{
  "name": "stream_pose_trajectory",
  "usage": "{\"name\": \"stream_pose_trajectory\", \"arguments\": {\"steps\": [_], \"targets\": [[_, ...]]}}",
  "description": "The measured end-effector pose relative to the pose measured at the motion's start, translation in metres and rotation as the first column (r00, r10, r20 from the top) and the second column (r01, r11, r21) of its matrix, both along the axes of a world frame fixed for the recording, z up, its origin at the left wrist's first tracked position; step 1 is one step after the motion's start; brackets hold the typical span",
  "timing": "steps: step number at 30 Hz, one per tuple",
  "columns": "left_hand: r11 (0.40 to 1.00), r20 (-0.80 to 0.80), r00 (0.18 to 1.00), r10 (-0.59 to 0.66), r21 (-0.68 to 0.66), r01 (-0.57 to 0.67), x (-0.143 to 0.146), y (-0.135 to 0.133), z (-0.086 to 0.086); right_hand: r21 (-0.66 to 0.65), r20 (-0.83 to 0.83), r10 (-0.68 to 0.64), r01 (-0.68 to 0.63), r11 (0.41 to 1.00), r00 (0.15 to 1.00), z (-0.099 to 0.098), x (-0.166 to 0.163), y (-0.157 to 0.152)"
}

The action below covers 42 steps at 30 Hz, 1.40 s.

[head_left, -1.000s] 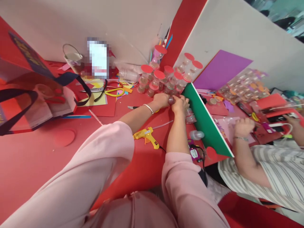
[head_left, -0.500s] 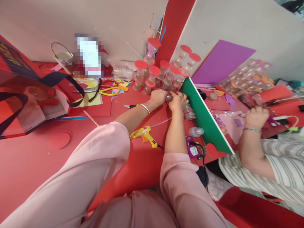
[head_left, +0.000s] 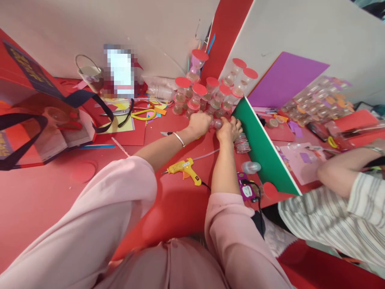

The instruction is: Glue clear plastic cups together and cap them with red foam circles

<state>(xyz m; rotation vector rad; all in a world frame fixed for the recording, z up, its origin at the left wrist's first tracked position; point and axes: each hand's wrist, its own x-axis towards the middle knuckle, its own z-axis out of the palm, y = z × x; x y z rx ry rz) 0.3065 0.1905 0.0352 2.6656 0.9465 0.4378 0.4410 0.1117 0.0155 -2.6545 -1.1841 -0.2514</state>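
Between my two hands a clear plastic cup hourglass (head_left: 217, 124) lies low over the red table, partly covered by fingers. My left hand (head_left: 199, 123), with a bangle at the wrist, is closed around its left end. The fingers of my right hand (head_left: 229, 130) curl around the right end, close to a stack of clear cups (head_left: 242, 143). Just behind stand several finished-looking hourglasses with red round caps (head_left: 199, 90). A yellow glue gun (head_left: 185, 169) rests in front, below my left wrist. A cutter knife (head_left: 167, 133) lies partly under my left forearm.
A green board (head_left: 264, 148) stands upright on my right. Beyond it a co-worker's arm (head_left: 343, 168) reaches over the neighbouring table. Scissors (head_left: 143, 114) and paper scraps lie back left, beside a red bag (head_left: 45, 132). A purple power strip (head_left: 246, 186) sits near the front edge.
My hands are slightly farther apart, so more of the hourglass shows between them. The co-worker's arm has moved right. The whole view has shifted a little.
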Motion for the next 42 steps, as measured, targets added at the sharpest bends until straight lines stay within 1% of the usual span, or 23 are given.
{"name": "stream_pose_trajectory", "arguments": {"steps": [2,4,6,7,8,9,11,13,14,15,16,17,19,22,23,25,28,31,32,37,40,42], "targets": [[1.0,0.066,0.998,-0.011,0.025,0.009,-0.02,-0.005,0.003,0.003,-0.014,0.035,-0.034,0.999,0.999,0.011,-0.006,0.001],[1.0,0.139,0.99,0.024,0.003,-0.024,-0.046,-0.011,0.005,0.046,-0.052,0.082,-0.08,0.996,0.995,0.026,-0.018,0.0],[0.99,0.201,0.972,0.126,-0.092,-0.109,-0.076,-0.019,0.007,0.118,-0.151,0.182,-0.165,0.979,0.972,0.04,-0.041,-0.007],[0.977,0.227,0.957,0.181,-0.151,-0.149,-0.091,-0.024,0.008,0.166,-0.232,0.255,-0.22,0.961,0.939,0.045,-0.055,-0.013],[0.963,0.255,0.941,0.221,-0.207,-0.17,-0.107,-0.03,0.008,0.231,-0.325,0.329,-0.262,0.937,0.887,0.047,-0.072,-0.022],[0.953,0.297,0.923,0.244,-0.251,-0.171,-0.123,-0.037,0.008,0.305,-0.407,0.413,-0.305,0.902,0.815,0.046,-0.089,-0.032],[0.951,0.374,0.904,0.207,-0.295,-0.095,-0.155,-0.055,0.007,0.405,-0.534,0.548,-0.374,0.834,0.644,0.039,-0.126,-0.056],[0.934,0.431,0.874,0.224,-0.35,-0.067,-0.186,-0.077,0.003,0.502,-0.599,0.615,-0.358,0.787,0.513,0.029,-0.16,-0.081],[0.925,0.45,0.863,0.231,-0.377,-0.051,-0.2,-0.089,0.001,0.535,-0.615,0.634,-0.342,0.772,0.469,0.024,-0.175,-0.093],[0.914,0.46,0.852,0.25,-0.403,-0.051,-0.215,-0.102,-0.001,0.553,-0.62,0.644,-0.333,0.764,0.448,0.02,-0.189,-0.104],[0.9,0.458,0.843,0.282,-0.43,-0.068,-0.229,-0.114,-0.004,0.56,-0.614,0.65,-0.334,0.758,0.448,0.018,-0.202,-0.115],[0.887,0.451,0.835,0.316,-0.451,-0.092,-0.242,-0.125,-0.008,0.557,-0.595,0.654,-0.347,0.754,0.467,0.018,-0.213,-0.125],[0.868,0.429,0.828,0.361,-0.479,-0.131,-0.269,-0.144,-0.017,0.528,-0.52,0.663,-0.407,0.745,0.538,0.018,-0.233,-0.143],[0.871,0.443,0.812,0.379,-0.467,-0.151,-0.301,-0.162,-0.031,0.455,-0.321,0.685,-0.528,0.717,0.654,0.017,-0.257,-0.166],[0.867,0.443,0.803,0.399,-0.468,-0.172,-0.31,-0.166,-0.036,0.419,-0.255,0.695,-0.571,0.706,0.672,0.014,-0.263,-0.171],[0.856,0.453,0.78,0.433,-0.477,-0.198,-0.321,-0.172,-0.043,0.345,-0.169,0.72,-0.644,0.683,0.673,0.006,-0.272,-0.179],[0.857,0.516,0.737,0.436,-0.487,-0.166,-0.327,-0.176,-0.047,0.271,-0.13,0.761,-0.716,0.643,0.635,-0.006,-0.28,-0.183],[0.845,0.574,0.689,0.443,-0.523,-0.108,-0.326,-0.177,-0.044,0.272,-0.13,0.781,-0.736,0.62,0.61,-0.014,-0.284,-0.182],[0.838,0.57,0.685,0.454,-0.534,-0.111,-0.326,-0.176,-0.042,0.286,-0.135,0.784,-0.733,0.617,0.606,-0.016,-0.284,-0.181],[0.819,0.499,0.704,0.506,-0.534,-0.21,-0.328,-0.177,-0.031,0.345,-0.157,0.792,-0.719,0.603,0.589,-0.021,-0.283,-0.181],[0.812,0.513,0.683,0.52,-0.546,-0.208,-0.33,-0.178,-0.029,0.356,-0.16,0.787,-0.708,0.61,0.597,-0.019,-0.283,-0.184],[0.8,0.52,0.668,0.533,-0.567,-0.197,-0.33,-0.178,-0.029,0.364,-0.157,0.784,-0.702,0.612,0.601,-0.015,-0.283,-0.185]]}}
